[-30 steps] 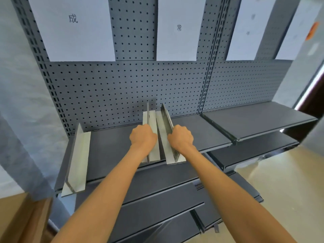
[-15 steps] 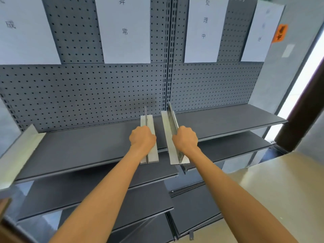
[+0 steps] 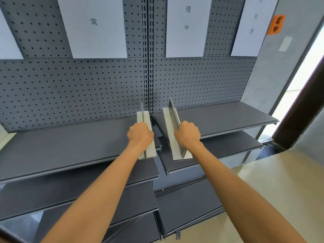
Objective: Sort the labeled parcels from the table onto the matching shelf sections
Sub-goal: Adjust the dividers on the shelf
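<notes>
Each of my hands grips a metal L-shaped shelf divider. My left hand [image 3: 140,135] is shut on the left divider [image 3: 148,120], which stands upright at the right end of the left top shelf [image 3: 70,146]. My right hand [image 3: 187,134] is shut on the right divider [image 3: 172,118], tilted slightly, at the left end of the right top shelf [image 3: 219,118]. White paper labels [image 3: 93,25] with printed characters hang on the grey pegboard [image 3: 78,88] above each shelf section. No parcels are in view.
Lower dark shelves [image 3: 192,204] step out below the top ones. A grey wall with an orange sticker [image 3: 275,24] stands at the right, beside a dark door frame [image 3: 298,111]. Beige floor [image 3: 271,181] lies at the lower right.
The view has swung right along the shelving; both hands with their dividers moved right from the middle of the left shelf to the joint between the two units. The far-left divider left the view.
</notes>
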